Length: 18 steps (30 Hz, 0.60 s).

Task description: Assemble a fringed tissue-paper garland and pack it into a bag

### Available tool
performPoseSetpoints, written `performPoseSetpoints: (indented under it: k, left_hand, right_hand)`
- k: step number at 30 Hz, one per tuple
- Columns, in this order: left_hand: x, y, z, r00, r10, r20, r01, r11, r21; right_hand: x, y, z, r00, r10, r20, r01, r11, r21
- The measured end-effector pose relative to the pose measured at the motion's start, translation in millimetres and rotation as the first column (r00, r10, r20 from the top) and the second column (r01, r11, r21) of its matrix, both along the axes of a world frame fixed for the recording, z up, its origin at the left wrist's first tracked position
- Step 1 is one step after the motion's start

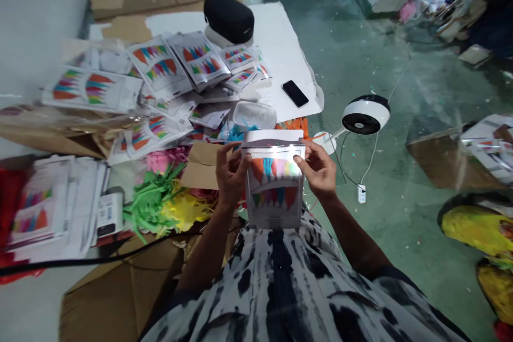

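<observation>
Close to my body, both hands hold up a clear plastic bag [274, 192] with a printed card inside, showing rows of coloured pennants. My left hand [231, 173] pinches its upper left edge. At the upper right edge, my right hand [318, 168] grips with thumb and fingers. The bag's top flap [273, 136] stands up above the hands. Beyond it sits a white plastic tray [255, 115] with something blue beside it. Similar packed bags [202, 59] lie in a loose heap to the upper left.
Green tassels [154, 197] and yellow tassels [188, 208] lie left of my arm. A stack of printed cards [52, 208] is farther left. A phone [295, 93] and a black oval case [228, 17] rest on the white board. A fan [365, 114] stands right, with cables on the floor.
</observation>
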State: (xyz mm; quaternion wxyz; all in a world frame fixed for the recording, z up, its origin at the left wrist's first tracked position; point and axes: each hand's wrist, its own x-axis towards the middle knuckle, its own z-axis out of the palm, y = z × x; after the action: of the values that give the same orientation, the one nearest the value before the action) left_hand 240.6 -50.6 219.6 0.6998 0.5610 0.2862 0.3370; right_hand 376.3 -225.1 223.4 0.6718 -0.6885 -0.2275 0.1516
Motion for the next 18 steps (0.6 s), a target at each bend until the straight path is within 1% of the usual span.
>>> performPoseSetpoints:
  k: [2,4,7,10,13,16,18]
  left_hand:
    - [-5,5,5.7,1.000,-0.011,0.005,0.011,1.000,-0.002]
    - [-12,6,4.2,0.999,-0.036,-0.021,0.036,0.999,0.007]
    - [-22,3,-6.3,0.993,-0.056,-0.102,0.058,0.998,0.008]
    - [-26,1,-13.2,0.994,-0.002,-0.108,-0.003,0.999,-0.044]
    - [-25,2,-9.1,0.998,0.048,-0.050,-0.053,0.993,-0.109]
    - [-22,5,-0.1,1.000,0.024,0.007,-0.022,0.985,-0.174]
    - [-20,5,4.1,0.999,0.017,0.034,-0.010,0.978,-0.210]
  right_hand:
    - [2,0,12.4,0.998,0.067,-0.021,-0.067,0.998,0.009]
    - [2,-4,18.4,0.992,0.109,-0.065,-0.109,0.994,0.004]
    - [-2,-13,17.6,0.982,0.147,-0.121,-0.149,0.989,-0.006]
    - [-1,-19,16.0,0.972,0.203,-0.119,-0.208,0.978,-0.029]
    - [7,-21,22.2,0.968,0.247,-0.042,-0.250,0.964,-0.086]
    - [18,-20,32.1,0.962,0.251,0.104,-0.235,0.961,-0.145]
    - [25,-17,37.1,0.949,0.259,0.182,-0.234,0.961,-0.147]
